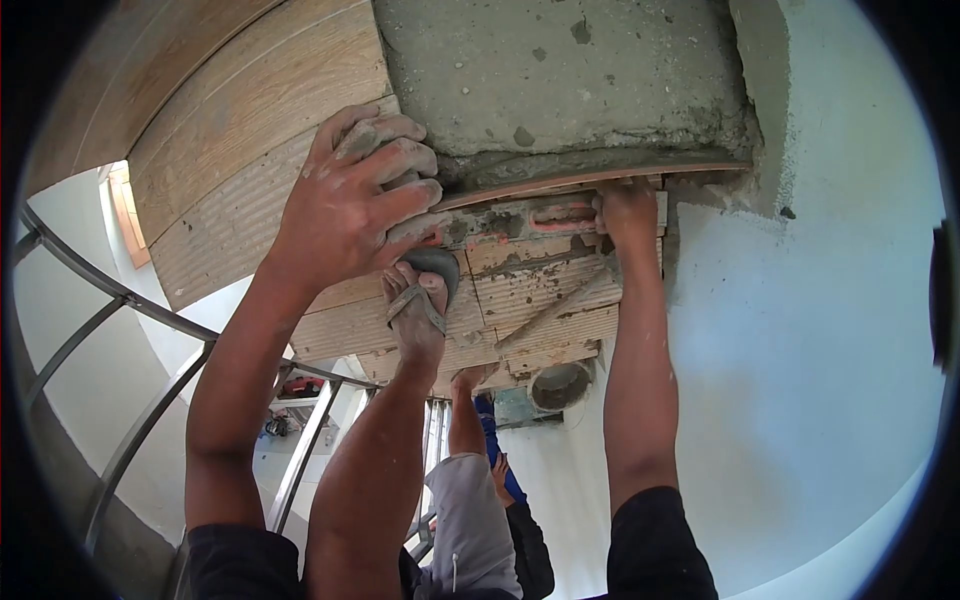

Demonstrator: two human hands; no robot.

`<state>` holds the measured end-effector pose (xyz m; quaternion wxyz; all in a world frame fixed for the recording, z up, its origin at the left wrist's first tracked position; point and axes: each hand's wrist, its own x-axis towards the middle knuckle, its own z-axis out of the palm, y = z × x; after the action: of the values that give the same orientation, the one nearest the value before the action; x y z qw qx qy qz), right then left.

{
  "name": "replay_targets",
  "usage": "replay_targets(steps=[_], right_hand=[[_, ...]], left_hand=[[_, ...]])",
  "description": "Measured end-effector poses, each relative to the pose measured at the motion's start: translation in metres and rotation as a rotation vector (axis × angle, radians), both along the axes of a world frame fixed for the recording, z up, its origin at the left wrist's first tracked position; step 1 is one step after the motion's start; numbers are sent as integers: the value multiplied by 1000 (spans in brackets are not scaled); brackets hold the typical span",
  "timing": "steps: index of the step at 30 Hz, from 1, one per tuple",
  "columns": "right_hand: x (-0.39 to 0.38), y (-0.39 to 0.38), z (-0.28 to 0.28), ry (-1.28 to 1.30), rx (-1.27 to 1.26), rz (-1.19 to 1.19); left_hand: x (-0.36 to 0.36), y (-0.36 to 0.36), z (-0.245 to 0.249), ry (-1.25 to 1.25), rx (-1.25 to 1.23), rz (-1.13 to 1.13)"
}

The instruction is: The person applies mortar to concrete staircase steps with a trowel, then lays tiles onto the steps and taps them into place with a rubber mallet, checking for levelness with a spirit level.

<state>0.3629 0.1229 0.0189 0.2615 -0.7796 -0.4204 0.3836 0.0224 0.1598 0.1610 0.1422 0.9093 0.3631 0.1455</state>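
A long, mortar-smeared spirit level [490,226] with a cut-out grip slot lies along the front of a step, just below the thin brown edge of a tile [690,168]. My left hand [365,190], dusted with cement, is closed over the level's left end, its bent fingertips beside the tile edge. My right hand [628,212] wraps around the level near its right end, close to the slot and against the tile's underside. Wet grey mortar [590,162] lines the step behind the tile. What the hidden fingertips touch cannot be seen.
Wood-look tiles [270,120] cover steps at upper left; rough concrete [560,70] lies ahead. A sandalled foot [415,305] stands on tiled steps below. Metal railing [120,300] curves along the left, a pale wall [800,380] stands right. Another person's dark sleeve [528,550] and a bucket [560,387] appear below.
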Motion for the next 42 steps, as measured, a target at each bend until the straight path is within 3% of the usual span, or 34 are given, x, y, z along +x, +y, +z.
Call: replay_targets(steps=[2, 3, 5, 7, 9, 11, 12, 14, 15, 17, 18, 20, 21, 23, 25, 29, 30, 31, 32, 34, 36, 37, 39, 41, 42], right_hand=[[21, -2, -65, -115, -169, 338], [15, -12, -84, -110, -172, 340], [-19, -28, -109, 28, 112, 252], [-75, -30, -56, 25, -113, 412], [-131, -49, -70, 156, 155, 318], [-176, -53, -60, -200, 649, 530], [-203, -56, -56, -199, 647, 525], [-244, -61, -47, 175, 270, 112], [-240, -62, -42, 175, 268, 108], [-217, -63, -34, 17, 350, 472], [-209, -67, -39, 18, 351, 475], [-190, -84, -54, 372, 293, 483], [-180, -84, -37, 371, 291, 484], [-159, -81, 26, 1204, -320, -178], [-131, -93, 51, 1461, -232, -325], [-64, -94, 164, 1291, 228, -417], [-24, -106, 177, 1780, 371, -480], [-19, -101, 232, 1521, 501, -446], [-44, -75, 265, 784, 844, -467], [-30, -53, 283, 609, 1058, -111], [31, -52, 153, 650, 1264, -523], [7, -31, 147, 643, 1259, -524], [-67, -2, 141, -526, 608, 108], [-70, -34, 156, 39, 608, -236], [-62, -49, 150, 23, 580, -234]], left_hand=[[1, 0, 0, 1, -6, 4], [2, 1, 0, 1, -2, 4], [0, -1, 0, 12, -1, 4], [-1, -2, -4, 7, 10, 19], [-1, -2, -5, 9, 14, 19], [0, -2, -5, 10, 16, 20], [1, -1, -5, 4, 28, 15], [0, -2, -6, -1, 37, 8], [-1, -2, -8, 4, 37, 14], [-3, -2, -9, 7, 40, 23], [-3, -2, -10, 5, 46, 22], [-4, -5, -11, 2, 44, 22], [-4, -6, -13, 2, 33, 30], [-5, -6, -13, 1, 28, 43], [-4, -3, -10, -11, 58, 19], [-1, -1, -3, -20, 18, 27], [-2, -1, -3, -15, 12, 24], [-2, -2, -2, -9, 4, 19], [-2, -2, -2, -13, 11, 23], [-4, -1, -1, -37, -10, 6], [-5, 0, -1, -35, 6, 14], [-4, -2, -1, -36, 9, 17], [-4, -7, 2, -53, -11, -6], [-6, 0, -3, -75, -19, 6], [-5, -4, 0, -58, -21, 27]])
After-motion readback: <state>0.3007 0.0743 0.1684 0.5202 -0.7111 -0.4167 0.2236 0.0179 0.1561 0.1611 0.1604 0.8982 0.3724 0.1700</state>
